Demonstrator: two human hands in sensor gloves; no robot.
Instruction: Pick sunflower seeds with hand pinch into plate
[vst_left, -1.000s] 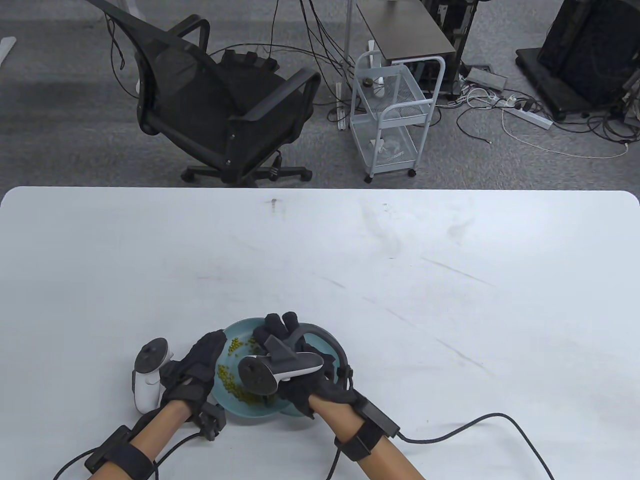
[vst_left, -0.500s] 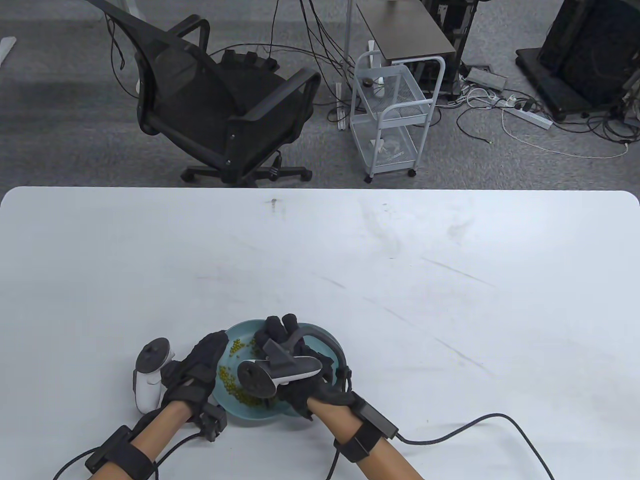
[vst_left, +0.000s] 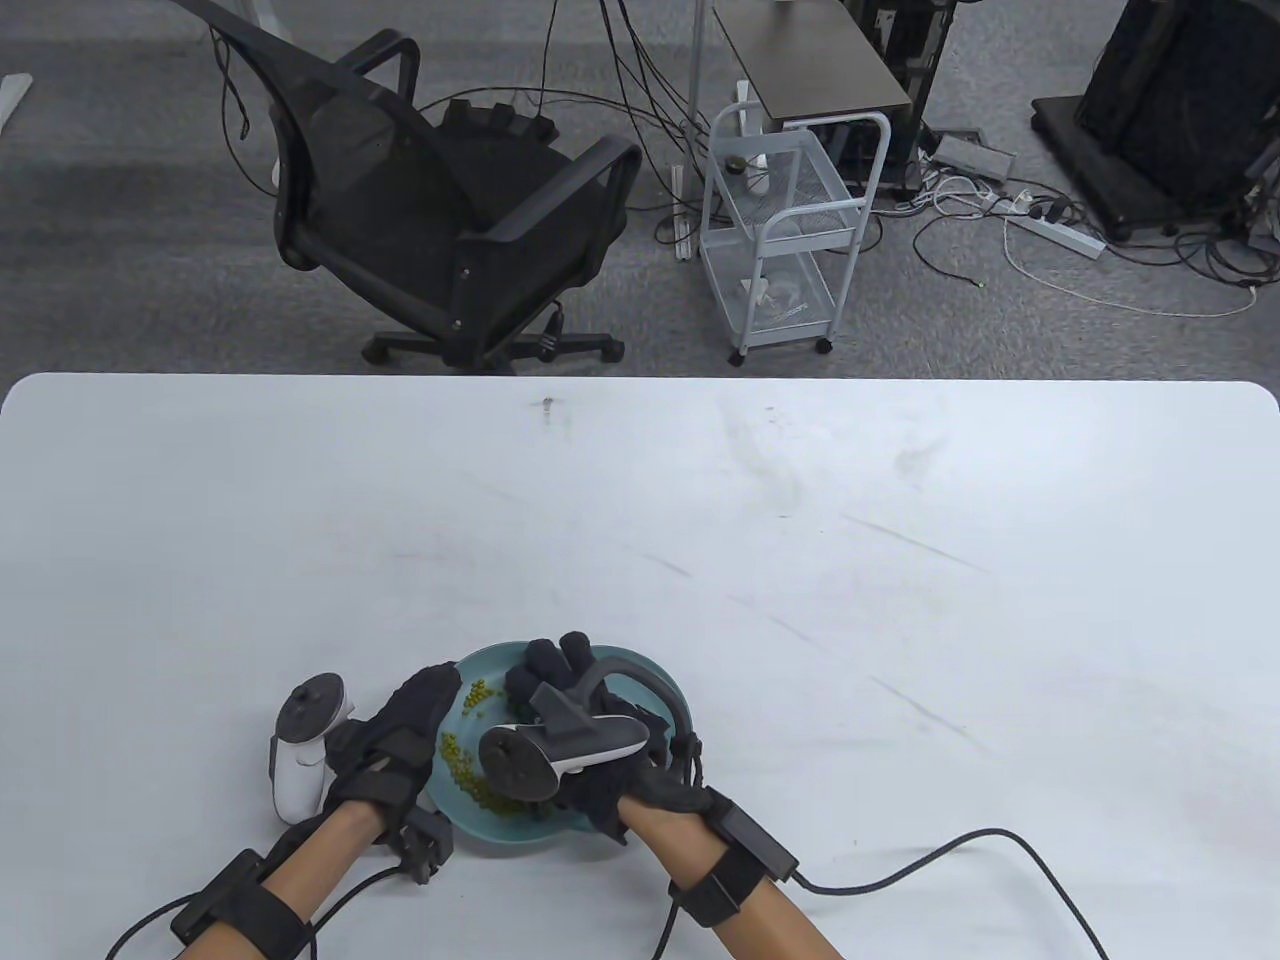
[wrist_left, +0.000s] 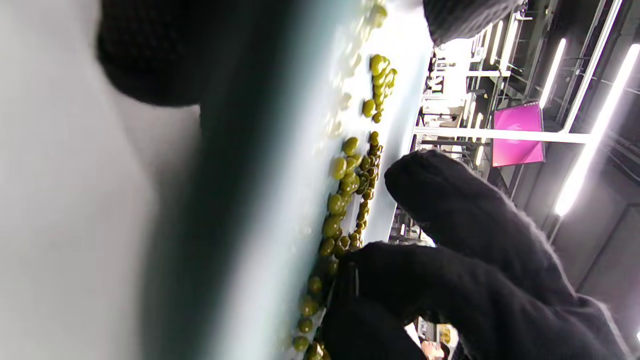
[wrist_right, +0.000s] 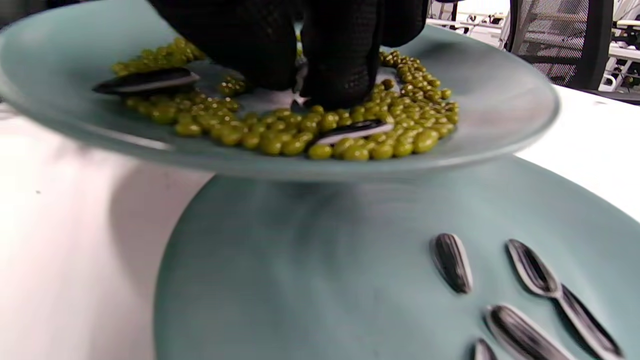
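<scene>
My right hand (wrist_right: 320, 60) has its fingertips (wrist_right: 340, 85) pressed together down among the green beans (wrist_right: 280, 135) on the upper plate (wrist_right: 500, 115), seemingly pinching a sunflower seed (wrist_right: 350, 131) there; I can't confirm the grip. Left hand (vst_left: 400, 720) holds that plate's rim. I'd lift slowly, shedding beans, then drop onto the lower plate (wrist_right: 300, 280) beside the seeds (wrist_right: 452, 262) already there.

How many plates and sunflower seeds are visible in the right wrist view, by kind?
Plates: 2 (upper plate, lower plate)
Sunflower seeds on upper plate: 2
Sunflower seeds on lower plate: 5, some cut by the frame edge
Total: 9
</scene>
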